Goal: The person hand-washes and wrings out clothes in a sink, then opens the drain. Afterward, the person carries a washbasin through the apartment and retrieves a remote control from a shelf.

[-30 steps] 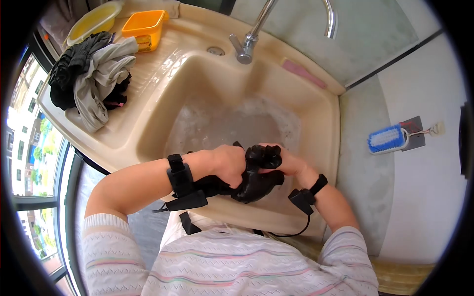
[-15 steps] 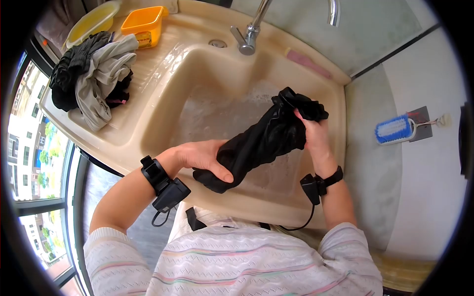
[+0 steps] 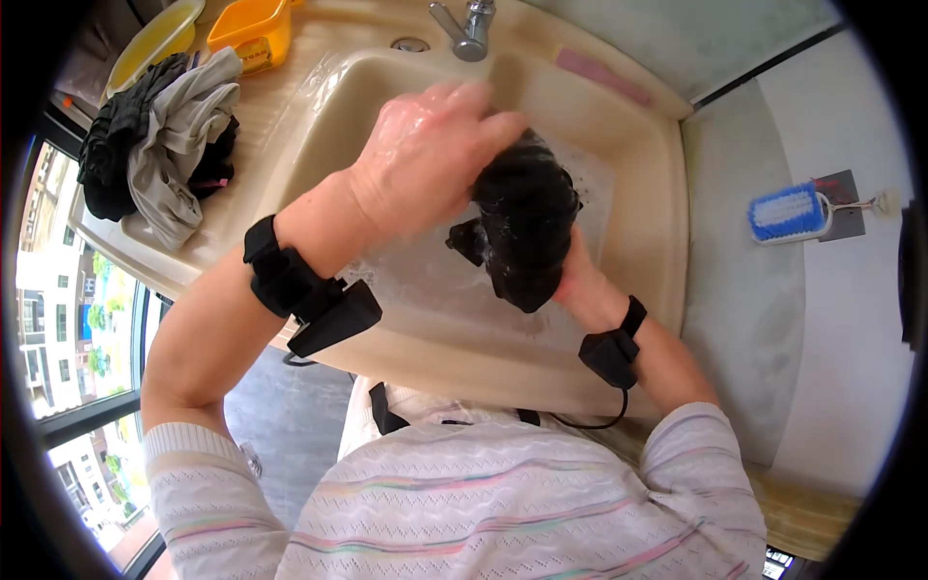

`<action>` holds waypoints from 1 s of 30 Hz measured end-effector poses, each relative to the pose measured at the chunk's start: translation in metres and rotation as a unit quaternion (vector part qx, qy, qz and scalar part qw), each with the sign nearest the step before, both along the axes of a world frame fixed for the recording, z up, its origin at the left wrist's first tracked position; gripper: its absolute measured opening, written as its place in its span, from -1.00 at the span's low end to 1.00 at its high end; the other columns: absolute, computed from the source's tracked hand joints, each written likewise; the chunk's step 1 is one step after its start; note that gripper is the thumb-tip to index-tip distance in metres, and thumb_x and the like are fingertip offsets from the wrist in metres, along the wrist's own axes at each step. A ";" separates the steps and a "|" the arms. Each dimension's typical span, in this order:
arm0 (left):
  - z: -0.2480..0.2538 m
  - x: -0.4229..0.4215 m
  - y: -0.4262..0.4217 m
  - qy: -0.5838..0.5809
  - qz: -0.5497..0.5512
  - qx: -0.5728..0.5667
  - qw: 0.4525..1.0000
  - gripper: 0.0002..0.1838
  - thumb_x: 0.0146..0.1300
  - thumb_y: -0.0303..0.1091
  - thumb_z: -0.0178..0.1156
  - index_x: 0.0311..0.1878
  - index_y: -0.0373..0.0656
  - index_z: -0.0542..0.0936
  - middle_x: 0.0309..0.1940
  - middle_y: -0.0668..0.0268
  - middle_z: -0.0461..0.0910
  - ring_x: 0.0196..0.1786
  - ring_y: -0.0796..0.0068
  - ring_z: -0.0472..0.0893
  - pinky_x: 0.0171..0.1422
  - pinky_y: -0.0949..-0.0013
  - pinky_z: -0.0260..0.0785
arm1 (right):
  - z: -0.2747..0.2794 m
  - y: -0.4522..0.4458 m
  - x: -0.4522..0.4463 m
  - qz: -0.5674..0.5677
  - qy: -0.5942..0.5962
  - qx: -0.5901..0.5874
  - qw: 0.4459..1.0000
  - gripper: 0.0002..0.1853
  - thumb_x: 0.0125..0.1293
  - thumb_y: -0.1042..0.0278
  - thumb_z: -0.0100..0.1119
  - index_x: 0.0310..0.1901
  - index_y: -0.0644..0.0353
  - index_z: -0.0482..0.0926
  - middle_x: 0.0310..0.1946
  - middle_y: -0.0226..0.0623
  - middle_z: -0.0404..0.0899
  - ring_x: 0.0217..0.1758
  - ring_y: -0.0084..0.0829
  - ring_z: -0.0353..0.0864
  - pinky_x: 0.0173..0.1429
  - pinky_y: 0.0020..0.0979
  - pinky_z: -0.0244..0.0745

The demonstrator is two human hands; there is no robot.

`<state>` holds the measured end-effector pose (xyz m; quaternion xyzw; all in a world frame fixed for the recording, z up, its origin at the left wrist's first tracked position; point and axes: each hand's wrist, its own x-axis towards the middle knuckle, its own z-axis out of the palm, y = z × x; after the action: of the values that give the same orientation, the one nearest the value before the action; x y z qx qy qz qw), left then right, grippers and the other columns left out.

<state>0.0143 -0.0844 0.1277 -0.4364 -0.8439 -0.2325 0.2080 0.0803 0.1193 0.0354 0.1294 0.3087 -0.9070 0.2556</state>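
A wet black cloth (image 3: 527,227) hangs bunched over the sink (image 3: 643,213), which holds cloudy water. My right hand (image 3: 578,275) grips the cloth from its right side; the cloth covers most of the fingers. Wet and slightly blurred, my left hand (image 3: 430,155) is raised at the cloth's upper left, its fingers bent towards the top of the cloth. What lies under those fingers is hidden, so its hold on the cloth cannot be made out. Each forearm wears a black strapped device.
Grey and black clothes (image 3: 179,135) lie piled on the left ledge, below a yellow basin (image 3: 159,43) and an orange basket (image 3: 253,34). The faucet (image 3: 472,34) stands behind the sink. A blue brush (image 3: 788,213) hangs on the right wall.
The black cloth, stretched between both hands half a second ago, is now bunched and more upright. My left hand has moved up from its lower end to near its top.
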 end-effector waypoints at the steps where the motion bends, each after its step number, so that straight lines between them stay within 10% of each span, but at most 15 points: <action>1: 0.002 -0.002 0.003 0.006 -0.011 0.006 1.000 -0.51 -0.25 -0.57 0.18 -0.09 -0.07 0.51 -0.37 0.24 0.40 -0.23 0.17 0.48 -0.22 0.24 0.34 | -0.002 -0.001 0.000 0.001 -0.002 -0.001 1.000 -0.58 0.35 0.10 -0.23 0.02 0.23 0.43 -0.11 -0.21 0.53 -0.09 -0.32 0.55 0.04 -0.29 0.48; 6: 0.002 -0.004 0.020 0.021 -0.025 0.044 0.999 -0.51 -0.24 -0.56 0.19 -0.09 -0.05 0.52 -0.38 0.27 0.40 -0.26 0.21 0.49 -0.25 0.26 0.35 | -0.001 0.000 0.005 0.094 0.192 0.128 0.969 -0.64 0.31 0.14 -0.10 -0.04 0.24 0.44 -0.19 -0.23 0.54 -0.16 -0.36 0.55 -0.04 -0.33 0.49; 12: -0.020 -0.004 0.034 0.001 0.004 0.112 0.994 -0.50 -0.25 -0.56 0.20 -0.08 -0.04 0.52 -0.40 0.29 0.42 -0.27 0.22 0.49 -0.25 0.29 0.38 | 0.022 -0.003 0.011 0.162 0.423 0.466 0.760 -0.66 0.29 0.16 -0.05 -0.06 0.24 0.45 -0.22 -0.23 0.54 -0.20 -0.38 0.55 -0.08 -0.35 0.50; 17: -0.039 -0.004 0.034 -0.025 0.035 0.104 0.994 -0.50 -0.25 -0.56 0.20 -0.09 -0.04 0.52 -0.40 0.29 0.41 -0.26 0.22 0.48 -0.24 0.30 0.38 | -0.026 0.018 0.010 0.116 0.175 0.164 0.964 -0.64 0.31 0.11 -0.07 -0.05 0.22 0.45 -0.20 -0.27 0.55 -0.18 -0.38 0.55 -0.04 -0.34 0.49; 21: -0.062 -0.007 0.021 -0.037 0.050 0.057 0.996 -0.50 -0.24 -0.55 0.19 -0.09 -0.04 0.52 -0.38 0.28 0.41 -0.23 0.21 0.48 -0.21 0.28 0.38 | -0.031 0.028 0.010 -0.007 -0.122 -0.021 0.992 -0.58 0.32 0.06 -0.08 0.07 0.18 0.40 -0.01 -0.27 0.50 0.01 -0.34 0.51 0.09 -0.27 0.44; 25: -0.066 0.000 -0.012 -0.041 0.085 -0.024 0.995 -0.48 -0.25 -0.53 0.20 -0.08 0.00 0.51 -0.36 0.28 0.41 -0.20 0.20 0.47 -0.16 0.25 0.37 | -0.059 0.027 -0.004 -0.037 -0.156 0.052 0.986 -0.52 0.32 0.07 -0.07 0.19 0.14 0.30 0.16 -0.27 0.37 0.20 -0.34 0.37 0.19 -0.23 0.37; 30: -0.020 -0.007 -0.071 -0.055 0.223 0.051 0.972 -0.55 -0.19 -0.49 0.19 -0.11 0.06 0.53 -0.36 0.25 0.42 -0.21 0.15 0.50 -0.22 0.19 0.39 | -0.003 -0.005 -0.024 0.105 0.107 0.141 0.979 -0.42 0.29 0.13 0.04 0.29 0.12 0.15 0.22 -0.34 0.27 0.22 -0.29 0.31 0.10 -0.11 0.39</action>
<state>0.0072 -0.1554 0.1073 -0.2131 -0.9171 -0.2465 0.2296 0.0565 0.1147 0.0325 0.0331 0.4709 -0.8311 0.2938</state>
